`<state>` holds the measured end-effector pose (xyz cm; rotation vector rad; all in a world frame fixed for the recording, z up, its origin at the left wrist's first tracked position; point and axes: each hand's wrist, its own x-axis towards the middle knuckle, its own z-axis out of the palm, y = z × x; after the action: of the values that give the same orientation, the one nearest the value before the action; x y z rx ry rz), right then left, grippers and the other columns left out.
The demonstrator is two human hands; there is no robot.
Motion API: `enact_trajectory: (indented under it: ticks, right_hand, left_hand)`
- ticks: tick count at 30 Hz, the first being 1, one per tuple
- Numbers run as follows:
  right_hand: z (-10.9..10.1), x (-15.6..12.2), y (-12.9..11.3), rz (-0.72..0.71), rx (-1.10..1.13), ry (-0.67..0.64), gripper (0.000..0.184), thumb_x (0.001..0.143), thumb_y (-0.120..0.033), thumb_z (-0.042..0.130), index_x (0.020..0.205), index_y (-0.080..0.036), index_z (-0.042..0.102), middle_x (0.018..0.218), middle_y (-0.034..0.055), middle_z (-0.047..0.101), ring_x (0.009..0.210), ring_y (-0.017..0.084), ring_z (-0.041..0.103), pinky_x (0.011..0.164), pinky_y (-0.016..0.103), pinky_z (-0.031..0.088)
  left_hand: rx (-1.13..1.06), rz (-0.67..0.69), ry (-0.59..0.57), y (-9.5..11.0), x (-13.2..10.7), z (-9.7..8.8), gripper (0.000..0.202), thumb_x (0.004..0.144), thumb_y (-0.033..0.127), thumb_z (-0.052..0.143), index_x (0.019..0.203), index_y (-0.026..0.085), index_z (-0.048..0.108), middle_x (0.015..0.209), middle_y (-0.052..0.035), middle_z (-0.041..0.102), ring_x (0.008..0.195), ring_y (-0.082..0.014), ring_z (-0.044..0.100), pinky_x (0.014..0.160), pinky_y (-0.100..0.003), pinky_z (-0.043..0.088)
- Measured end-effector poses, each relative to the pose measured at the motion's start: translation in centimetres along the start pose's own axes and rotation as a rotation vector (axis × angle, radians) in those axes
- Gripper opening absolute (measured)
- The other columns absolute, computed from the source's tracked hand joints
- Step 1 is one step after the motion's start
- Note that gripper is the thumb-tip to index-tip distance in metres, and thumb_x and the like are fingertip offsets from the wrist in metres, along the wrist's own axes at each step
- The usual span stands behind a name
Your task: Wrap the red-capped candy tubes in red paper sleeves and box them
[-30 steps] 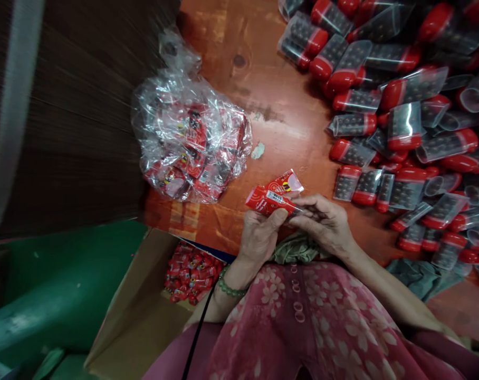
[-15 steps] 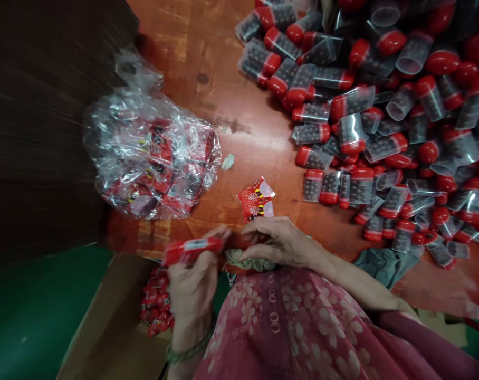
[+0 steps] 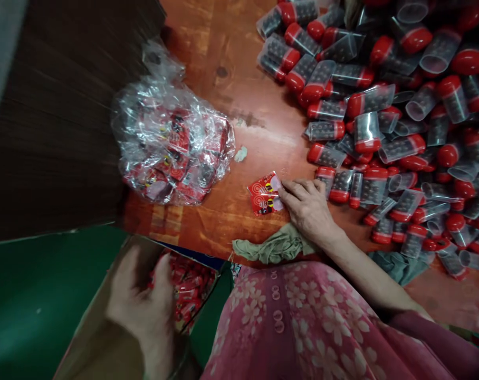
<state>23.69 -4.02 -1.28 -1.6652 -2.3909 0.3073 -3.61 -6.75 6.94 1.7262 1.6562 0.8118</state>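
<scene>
My left hand [image 3: 144,301], blurred by motion, is over the cardboard box below the table edge. Its thumb and fingers are spread with nothing between them. Inside the box lie many red wrapped packets [image 3: 188,287]. On the tabletop, the outstretched fingers of my right hand [image 3: 308,211] rest at the right edge of some flat red printed wrappers [image 3: 263,195] with a yellow and black figure. The wrappers lie on the wood, partly covered by my fingertips.
A clear plastic bag [image 3: 176,142] of red printed wrappers lies at the left. Clear tubes with red caps [image 3: 366,132] and dark dotted sides are heaped at the right. A crumpled green cloth [image 3: 271,245] lies along the front edge, and a darker cloth [image 3: 400,266] further right.
My left hand has moved down and left over the box and let go of the red packet. My right hand has moved up and right to the flat wrappers. The view has shifted slightly.
</scene>
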Motion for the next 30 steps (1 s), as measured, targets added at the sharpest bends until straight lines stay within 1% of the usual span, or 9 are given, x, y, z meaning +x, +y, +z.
enact_trajectory:
  ticks: [3, 6, 8, 10, 14, 17, 23, 27, 30]
  right_hand:
    - [0.1, 0.1, 0.0, -0.018, 0.019, 0.035, 0.027, 0.096, -0.014, 0.052, 0.117, -0.02, 0.069, 0.123, 0.0089, 0.071, 0.105, 0.024, 0.053, 0.088, 0.042, 0.029]
    - [0.1, 0.2, 0.1, -0.03, 0.023, 0.061, 0.025, 0.097, -0.016, 0.051, 0.112, -0.021, 0.07, 0.118, 0.0077, 0.072, 0.1, 0.023, 0.053, 0.089, 0.043, 0.029]
    - [0.2, 0.4, 0.1, -0.027, 0.029, 0.062, 0.024, 0.097, -0.017, 0.05, 0.11, -0.02, 0.071, 0.118, 0.0081, 0.072, 0.101, 0.023, 0.053, 0.089, 0.043, 0.03]
    - [0.2, 0.7, 0.0, -0.015, 0.037, 0.047, 0.025, 0.098, -0.016, 0.048, 0.109, -0.018, 0.07, 0.119, 0.0097, 0.072, 0.103, 0.024, 0.053, 0.09, 0.044, 0.03]
    - [-0.5, 0.9, -0.3, -0.023, 0.025, 0.005, 0.029, 0.098, -0.015, 0.044, 0.117, -0.016, 0.067, 0.127, 0.0128, 0.067, 0.109, 0.026, 0.051, 0.092, 0.045, 0.031]
    - [-1.9, 0.4, -0.2, -0.012, -0.033, -0.007, 0.028, 0.098, -0.017, 0.046, 0.119, -0.016, 0.065, 0.128, 0.0127, 0.066, 0.111, 0.027, 0.051, 0.093, 0.044, 0.033]
    - [-5.3, -1.1, 1.3, 0.296, -0.178, -0.001, 0.032, 0.098, -0.033, 0.049, 0.119, -0.012, 0.062, 0.104, 0.0167, 0.066, 0.091, 0.029, 0.056, 0.079, 0.04, 0.044]
    - [-5.3, -0.9, 1.8, 0.392, -0.261, -0.025, 0.044, 0.094, -0.043, 0.055, 0.125, -0.011, 0.058, 0.107, 0.0203, 0.063, 0.091, 0.033, 0.055, 0.076, 0.044, 0.045]
    - [-4.5, -0.4, 1.8, 0.407, -0.255, -0.025, 0.052, 0.092, -0.043, 0.057, 0.131, -0.008, 0.054, 0.11, 0.0232, 0.063, 0.094, 0.036, 0.055, 0.078, 0.047, 0.045]
  left_hand:
    - [0.064, 0.185, -0.071, 0.0, 1.8, 4.6, 0.043, 0.084, 0.048, 0.069, 0.12, 0.024, 0.067, 0.128, -0.0102, 0.069, 0.127, -0.0326, 0.06, 0.101, -0.052, 0.054]
    - [0.138, 0.439, -0.139, -0.8, 2.9, 8.9, 0.037, 0.09, 0.033, 0.064, 0.124, 0.021, 0.065, 0.137, -0.0139, 0.063, 0.137, -0.0304, 0.051, 0.111, -0.051, 0.047]
    - [0.185, 0.552, -0.167, -1.3, 3.5, 10.9, 0.038, 0.091, 0.027, 0.062, 0.128, 0.018, 0.063, 0.142, -0.0159, 0.058, 0.141, -0.0303, 0.046, 0.113, -0.049, 0.044]
    - [0.208, 0.6, -0.18, -1.8, 3.9, 12.0, 0.04, 0.091, 0.024, 0.062, 0.13, 0.015, 0.061, 0.144, -0.0172, 0.056, 0.143, -0.0309, 0.043, 0.114, -0.049, 0.043]
    - [0.269, 0.656, -0.138, -2.5, 4.1, 12.8, 0.038, 0.091, 0.021, 0.061, 0.129, 0.015, 0.061, 0.14, -0.0171, 0.06, 0.142, -0.0313, 0.044, 0.112, -0.049, 0.042]
    - [0.347, 0.7, -0.142, -2.6, 3.9, 13.0, 0.039, 0.092, 0.017, 0.059, 0.131, 0.014, 0.059, 0.14, -0.0183, 0.06, 0.141, -0.0317, 0.045, 0.112, -0.048, 0.04]
    - [0.458, 0.701, -0.212, -2.0, 3.6, 12.6, 0.05, 0.092, 0.039, 0.06, 0.13, 0.007, 0.058, 0.137, -0.0247, 0.059, 0.128, -0.0357, 0.052, 0.105, -0.049, 0.041]
    - [0.544, 0.712, -0.208, -1.6, 3.5, 12.2, 0.034, 0.095, 0.023, 0.052, 0.124, 0.011, 0.063, 0.119, -0.0196, 0.068, 0.105, -0.0286, 0.058, 0.088, -0.042, 0.044]
    - [0.566, 0.757, -0.195, -1.8, 3.7, 12.2, 0.034, 0.096, 0.015, 0.045, 0.122, 0.011, 0.065, 0.105, -0.0157, 0.071, 0.089, -0.0243, 0.057, 0.077, -0.038, 0.042]
